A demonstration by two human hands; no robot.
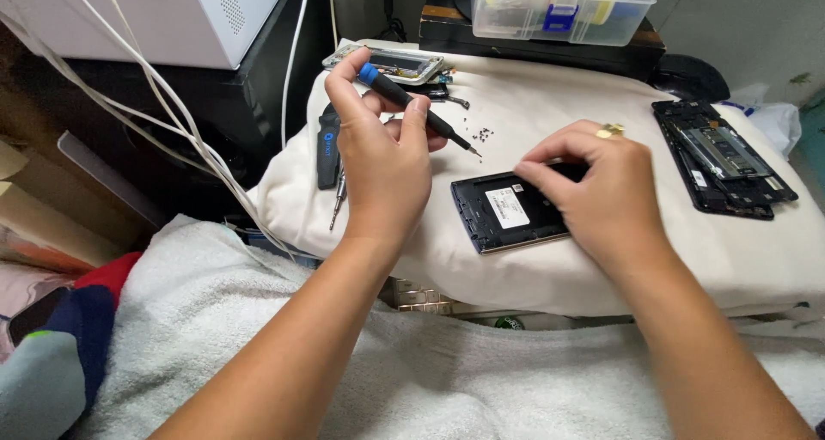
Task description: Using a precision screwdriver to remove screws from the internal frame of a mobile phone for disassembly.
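My left hand grips a black precision screwdriver with a blue cap, its tip pointing down to the right above a cream cloth. My right hand, with a gold ring on one finger, rests its fingers on the upper right part of an opened black phone body lying on the cloth. A white label shows inside the phone body. A small cluster of tiny screws lies just beyond the screwdriver tip.
A black phone frame with circuit parts lies at the right. A phone screen panel sits at the back. A black tool and a thin driver lie left. A clear plastic box, white cables, grey towel.
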